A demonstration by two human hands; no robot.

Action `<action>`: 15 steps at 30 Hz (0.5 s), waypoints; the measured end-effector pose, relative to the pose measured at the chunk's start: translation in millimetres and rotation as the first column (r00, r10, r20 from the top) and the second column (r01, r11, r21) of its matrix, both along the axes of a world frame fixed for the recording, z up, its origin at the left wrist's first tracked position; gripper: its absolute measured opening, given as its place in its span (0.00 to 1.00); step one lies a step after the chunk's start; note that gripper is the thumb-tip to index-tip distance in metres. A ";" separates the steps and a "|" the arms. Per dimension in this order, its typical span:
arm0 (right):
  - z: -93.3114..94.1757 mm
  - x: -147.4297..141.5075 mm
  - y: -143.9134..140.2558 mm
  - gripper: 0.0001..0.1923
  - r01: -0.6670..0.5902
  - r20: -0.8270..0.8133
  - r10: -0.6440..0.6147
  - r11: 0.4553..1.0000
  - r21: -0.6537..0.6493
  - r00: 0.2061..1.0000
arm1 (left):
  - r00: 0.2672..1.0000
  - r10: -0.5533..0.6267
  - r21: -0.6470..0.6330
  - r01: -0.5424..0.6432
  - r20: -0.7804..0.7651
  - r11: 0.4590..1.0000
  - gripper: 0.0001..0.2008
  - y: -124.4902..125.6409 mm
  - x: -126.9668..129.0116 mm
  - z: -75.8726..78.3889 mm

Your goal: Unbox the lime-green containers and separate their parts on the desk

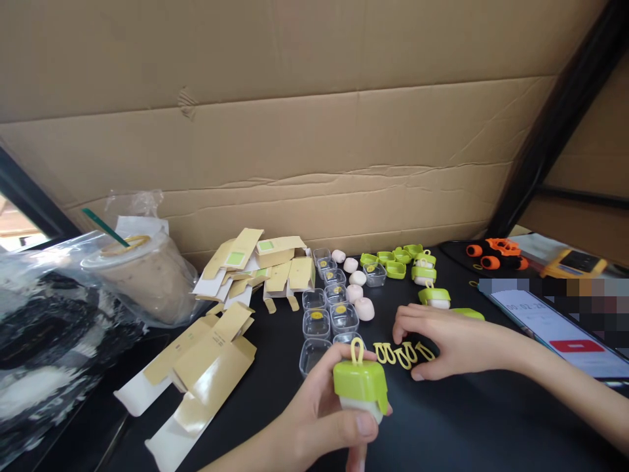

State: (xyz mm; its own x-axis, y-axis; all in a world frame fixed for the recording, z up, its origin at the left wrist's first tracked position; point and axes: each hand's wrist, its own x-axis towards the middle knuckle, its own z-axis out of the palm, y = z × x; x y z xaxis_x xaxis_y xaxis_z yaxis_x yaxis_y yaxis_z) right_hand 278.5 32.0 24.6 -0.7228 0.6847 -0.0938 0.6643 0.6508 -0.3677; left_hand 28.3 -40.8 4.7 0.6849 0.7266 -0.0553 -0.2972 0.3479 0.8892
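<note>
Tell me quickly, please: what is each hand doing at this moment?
Left hand: closed around a green-lidded case with a yellow loop on top.
Right hand: open, holding nothing, fingertips at the yellow loops on the table.

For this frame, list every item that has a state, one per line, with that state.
Left hand: gripping the green-lidded case, lid on.
Right hand: open, fingertips at the yellow loops.
Clear boxes: open, lidless.
Cartons: flat, unfolded.
Drink cup: lidded, bagged.

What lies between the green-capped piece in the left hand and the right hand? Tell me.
In the head view, a row of yellow loops lies on the black table between the green-capped piece, held in the left hand, and the right hand.
</note>
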 end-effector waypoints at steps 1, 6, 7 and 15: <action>-1.6 -0.3 0.8 0.15 0.001 -0.005 -0.001 1.000 0.000 1.000 | 1.000 0.012 0.003 -0.012 0.000 1.000 0.28 -0.1 0.0 -0.5; -9.6 -2.1 3.8 0.10 -0.004 -0.026 0.005 0.999 0.039 1.000 | 1.000 -0.003 0.015 0.003 0.029 1.000 0.27 2.1 0.0 -6.7; -10.3 -2.5 4.0 0.10 -0.001 -0.031 0.003 0.999 0.046 1.000 | 0.999 -0.015 0.014 0.014 0.036 1.000 0.27 2.5 0.1 -7.5; 1.9 3.8 2.6 0.17 0.098 0.036 -0.099 0.995 0.026 0.994 | 1.000 0.022 0.004 -0.022 0.012 1.000 0.26 -1.6 0.9 1.4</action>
